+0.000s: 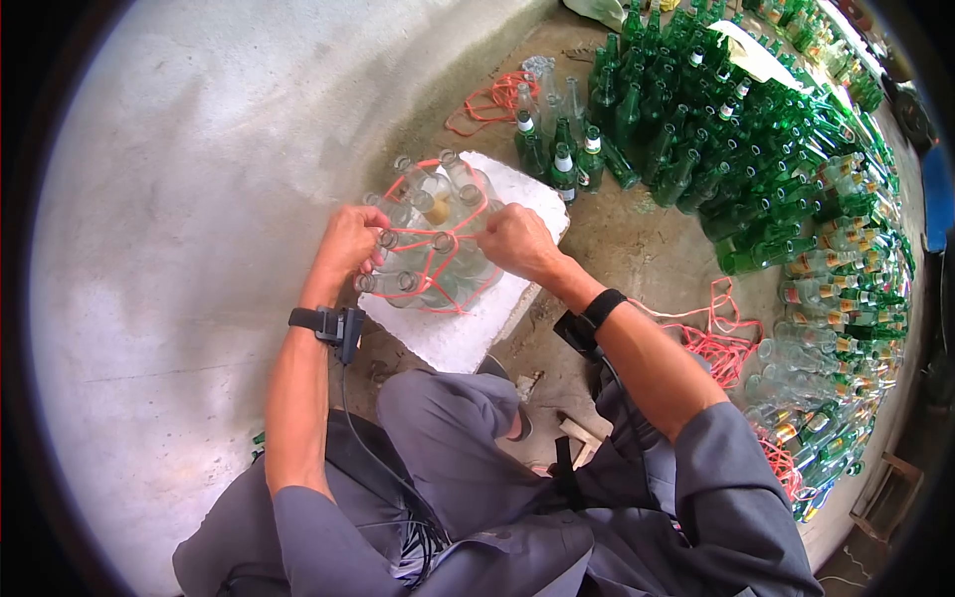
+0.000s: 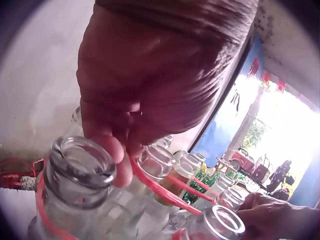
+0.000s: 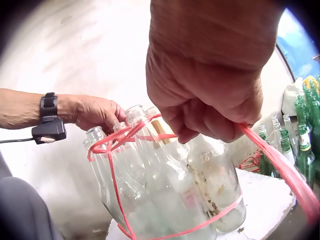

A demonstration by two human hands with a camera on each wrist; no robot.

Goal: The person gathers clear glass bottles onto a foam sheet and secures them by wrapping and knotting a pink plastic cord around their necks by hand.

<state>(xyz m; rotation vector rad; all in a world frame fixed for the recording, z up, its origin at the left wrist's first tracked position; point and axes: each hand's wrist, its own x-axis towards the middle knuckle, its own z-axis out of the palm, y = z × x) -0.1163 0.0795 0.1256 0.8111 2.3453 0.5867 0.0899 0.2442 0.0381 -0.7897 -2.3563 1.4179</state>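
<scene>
Several clear glass bottles [image 1: 470,196] stand upright in a tight cluster, bound by red plastic string [image 1: 434,265] around and across their necks. At the cluster's left side is my left hand [image 1: 350,242], its fingertips pinching the string among the necks. A bottle mouth [image 2: 82,162] stands right beside those fingers in the left wrist view. My right hand [image 1: 519,242], over the cluster's right side, grips the string in curled fingers. From that fist a length of string [image 3: 280,167] trails away to the right. A white slab [image 1: 542,209] supports the bottles.
Many green bottles [image 1: 681,179] crowd the floor at the right, with more clear bottles [image 1: 796,363] nearer. Loose red string lies in a heap [image 1: 721,348] right of my arm and in another pile [image 1: 497,99] beyond the slab. A pale wall [image 1: 199,199] rises at left.
</scene>
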